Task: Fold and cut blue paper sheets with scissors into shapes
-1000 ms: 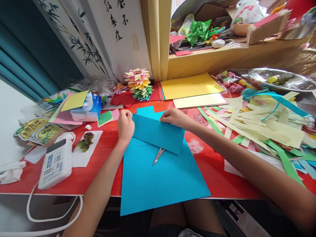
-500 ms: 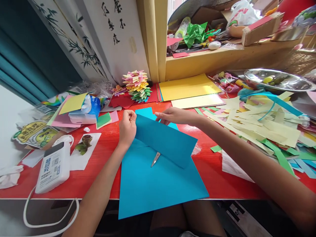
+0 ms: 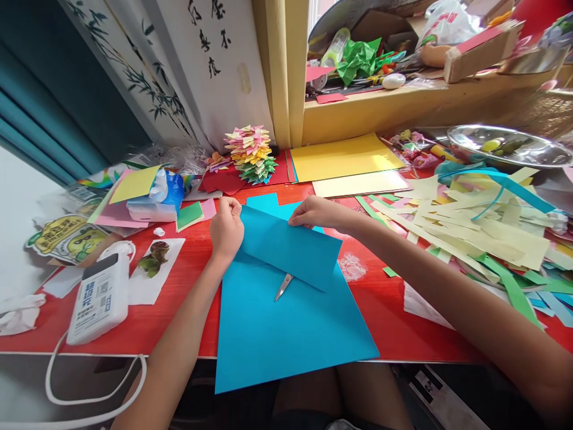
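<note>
A folded blue paper is held up and tilted over a large blue sheet, which hangs past the table's front edge. My left hand is closed on the folded paper's left end. The fingers of my right hand pinch its upper edge near the middle. Scissors lie on the large sheet, blades toward me, their handles hidden beneath the raised paper. More blue paper lies behind my hands.
On the red table stand a white power bank and a tissue pack at left. Cut strips pile at right under a metal bowl. A folded-paper model and yellow sheets stand at the back.
My right hand's fingers have come down and closed on the paper's upper edge. The folded paper has shifted a little left, and my left hand has moved slightly left with it.
</note>
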`<state>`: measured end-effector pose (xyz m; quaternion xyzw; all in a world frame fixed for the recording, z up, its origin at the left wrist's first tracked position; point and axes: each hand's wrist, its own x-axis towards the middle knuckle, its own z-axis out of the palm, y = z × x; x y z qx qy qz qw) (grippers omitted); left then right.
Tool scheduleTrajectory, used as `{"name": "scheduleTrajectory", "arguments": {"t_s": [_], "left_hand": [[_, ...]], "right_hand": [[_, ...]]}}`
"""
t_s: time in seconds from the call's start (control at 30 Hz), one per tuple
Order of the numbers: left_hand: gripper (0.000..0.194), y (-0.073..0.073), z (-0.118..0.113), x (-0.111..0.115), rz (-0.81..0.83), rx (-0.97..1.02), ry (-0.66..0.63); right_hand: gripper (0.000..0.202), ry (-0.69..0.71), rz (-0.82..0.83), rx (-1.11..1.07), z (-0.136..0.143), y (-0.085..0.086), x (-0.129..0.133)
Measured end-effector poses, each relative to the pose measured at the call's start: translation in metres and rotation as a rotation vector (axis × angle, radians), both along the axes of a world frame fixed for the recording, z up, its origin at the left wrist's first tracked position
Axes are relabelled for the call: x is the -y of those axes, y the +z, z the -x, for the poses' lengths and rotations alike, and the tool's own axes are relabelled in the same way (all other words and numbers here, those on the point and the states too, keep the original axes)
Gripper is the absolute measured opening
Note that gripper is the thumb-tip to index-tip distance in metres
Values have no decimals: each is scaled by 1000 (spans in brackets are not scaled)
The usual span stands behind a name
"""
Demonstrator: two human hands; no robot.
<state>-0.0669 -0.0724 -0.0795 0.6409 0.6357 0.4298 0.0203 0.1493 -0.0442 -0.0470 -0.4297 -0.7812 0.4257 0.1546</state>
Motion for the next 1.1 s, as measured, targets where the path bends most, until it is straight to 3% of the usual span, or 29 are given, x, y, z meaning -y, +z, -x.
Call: {"name": "scheduleTrajectory", "arguments": {"t_s": [0.27,0.43,0.6,0.7,0.8,0.9,1.0,1.1], "left_hand": [[6,9,23,-7,-56,32,202],[7,13,31,-8,-142,104,239],[23,13,47,-12,-284,296,354],[22,12,53,-15,-323,456,388],[15,5,38,-15,-243,585,283],[16,-3,7,-9,-74,662,73],[22,-6,-20,2,103,773,-225],[24,-1,-32,13,213,829,-467]], "right_hand": [[15,-109,137,-81,-20,8,-13],[18,-110,253,-214,-36,17,-19],[22,-135,220,-270,-51,23,-26],[21,-187,179,-352,-58,28,-26],[25,-69,192,-380,-53,35,-17],[31,23,273,-407,-40,39,-6],[27,-50,311,-564,-30,36,-3],[22,-134,336,-714,-30,30,-8]]}}
